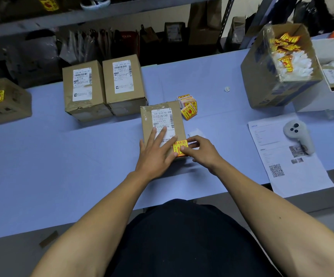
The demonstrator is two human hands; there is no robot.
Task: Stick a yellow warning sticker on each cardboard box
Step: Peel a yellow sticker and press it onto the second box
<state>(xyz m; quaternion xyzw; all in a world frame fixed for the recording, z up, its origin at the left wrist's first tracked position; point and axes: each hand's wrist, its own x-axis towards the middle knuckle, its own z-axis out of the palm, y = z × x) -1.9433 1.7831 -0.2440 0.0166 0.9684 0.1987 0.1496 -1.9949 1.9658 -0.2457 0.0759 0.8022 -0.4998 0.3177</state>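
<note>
Right hand (201, 149), fingers curled, presses the yellow sticker (180, 148) with its fingertips at the near right corner of the box (163, 124); the sticker's right edge is partly covered by those fingers. Readable on the sticker: three large red characters, "易碎品", above a red upward arrow; smaller print is too fine to make out. Left hand (156, 151) lies flat, fingers straight and spread, on the box top and hides the lower part of the white shipping label (162, 121). The label's top line reads "100 S150-00 008"; its barcode and smaller text are illegible. The box lies on the blue table (62, 166), long axis running away from the person, tilted slightly. Just beyond it, a stack of stickers (188, 105). Two labelled boxes (104, 86) stand farther back on the left; a stickered box (4, 100) is cut off at the left edge.
</note>
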